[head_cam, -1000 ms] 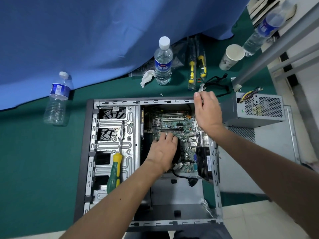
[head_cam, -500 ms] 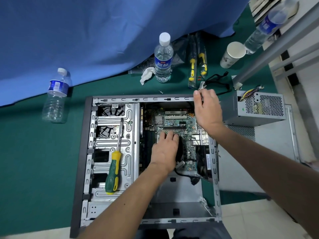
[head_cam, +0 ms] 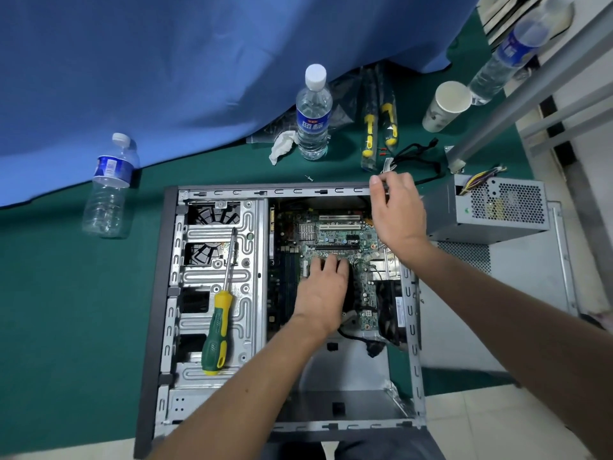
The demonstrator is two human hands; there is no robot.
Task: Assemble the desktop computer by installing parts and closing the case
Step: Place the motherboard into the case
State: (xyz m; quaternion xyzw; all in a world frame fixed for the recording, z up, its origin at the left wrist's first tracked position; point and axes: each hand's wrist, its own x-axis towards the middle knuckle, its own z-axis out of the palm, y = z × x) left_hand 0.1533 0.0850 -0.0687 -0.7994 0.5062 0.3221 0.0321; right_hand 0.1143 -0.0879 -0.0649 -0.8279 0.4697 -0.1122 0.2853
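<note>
Left hand (head_cam: pixel 323 292) lies flat, fingers straight, on the motherboard (head_cam: pixel 335 239) inside the case (head_cam: pixel 172 293); right hand (head_cam: pixel 396 210) pinches a cable (head_cam: pixel 428 179) at the case's top edge.

The computer case (head_cam: pixel 172 293) lies on its side on the green surface (head_cam: pixel 66 310), open; the green motherboard (head_cam: pixel 335 237) sits inside; a grey power supply (head_cam: pixel 491 210) rests just beside its right edge, on the detached side panel (head_cam: pixel 530 293).
</note>
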